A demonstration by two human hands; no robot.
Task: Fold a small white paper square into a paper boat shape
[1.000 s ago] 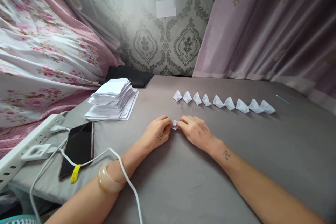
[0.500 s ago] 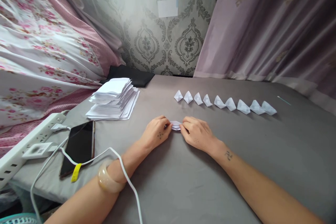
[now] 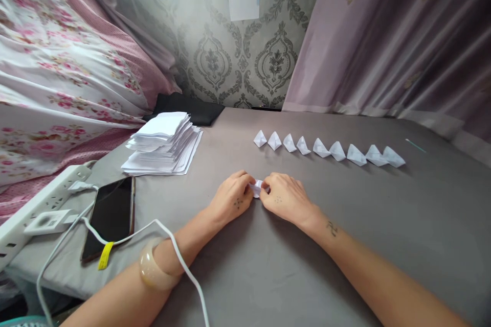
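Note:
A small piece of folded white paper is pinched between my two hands above the grey-covered table. My left hand grips its left end with thumb and fingers closed. On the other end, the fingers of my right hand are closed too. Most of the paper hides behind the fingertips, so its full shape cannot be made out. Beyond my hands, a row of several folded paper boats stretches to the right. To the left rises a stack of white paper sheets.
A phone lies at the left beside a white power strip. The white charging cable loops over my left forearm. A black item rests behind the stack, and a thin stick lies far right.
My hands have drawn slightly closer together on the folded paper, which now looks more upright and less flat. The view has shifted a little; the boats and stack stay in place.

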